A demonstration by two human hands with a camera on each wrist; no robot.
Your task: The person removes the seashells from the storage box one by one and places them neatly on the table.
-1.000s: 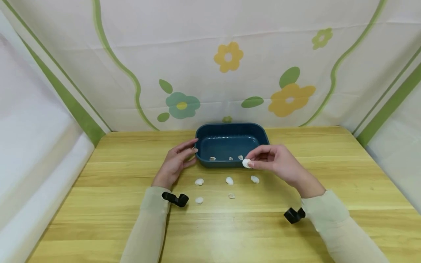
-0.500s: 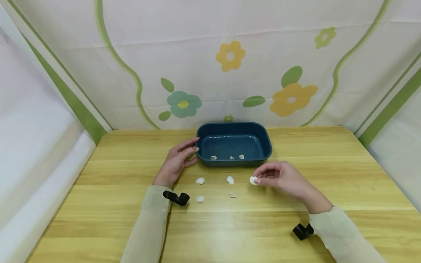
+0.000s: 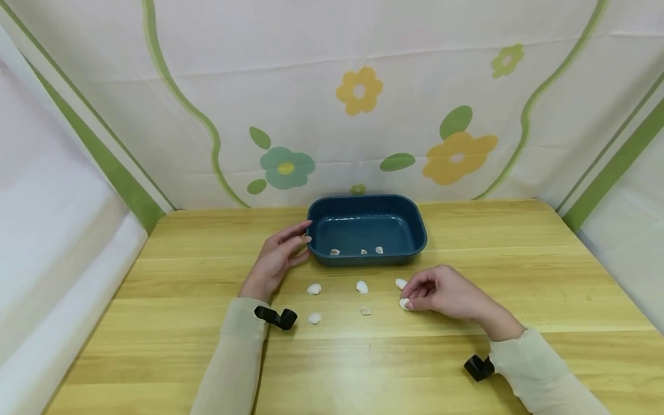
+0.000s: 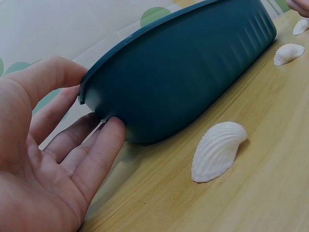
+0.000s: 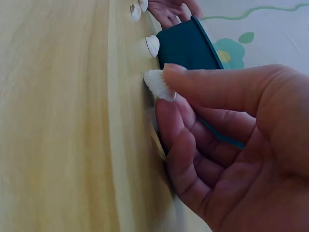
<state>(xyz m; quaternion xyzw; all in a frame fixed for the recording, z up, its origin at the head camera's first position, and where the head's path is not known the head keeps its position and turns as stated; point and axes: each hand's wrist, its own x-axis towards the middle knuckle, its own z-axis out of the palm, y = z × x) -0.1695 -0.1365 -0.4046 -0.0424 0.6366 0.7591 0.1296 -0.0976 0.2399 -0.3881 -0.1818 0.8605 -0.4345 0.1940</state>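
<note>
Between thumb and fingers, my right hand (image 3: 448, 293) pinches a white ribbed seashell (image 5: 159, 85), low over the table right of the bin's middle. Just behind it lies another white seashell (image 3: 400, 283), partly covered by the fingers. My left hand (image 3: 275, 259) touches the left end of a dark blue rectangular bin (image 4: 178, 72) with extended fingers. Three small shells (image 3: 379, 250) show inside the bin near its front wall. In front of it lie a seashell (image 3: 314, 289) at left, one in the middle (image 3: 361, 287), and, nearer, a white shell (image 3: 314, 318) and a brownish shell (image 3: 365, 311).
The wooden table (image 3: 155, 323) carries the bin at its back edge. Behind stands a white cloth (image 3: 290, 69) printed with flowers, and white cloth also hangs at both sides. A black wrist camera (image 3: 478, 368) sits beside the right sleeve.
My right hand has moved from the bin's front right corner down toward me, with the pinched seashell. It passed over the right-hand shell, which shows again. The left hand stays on the bin.
</note>
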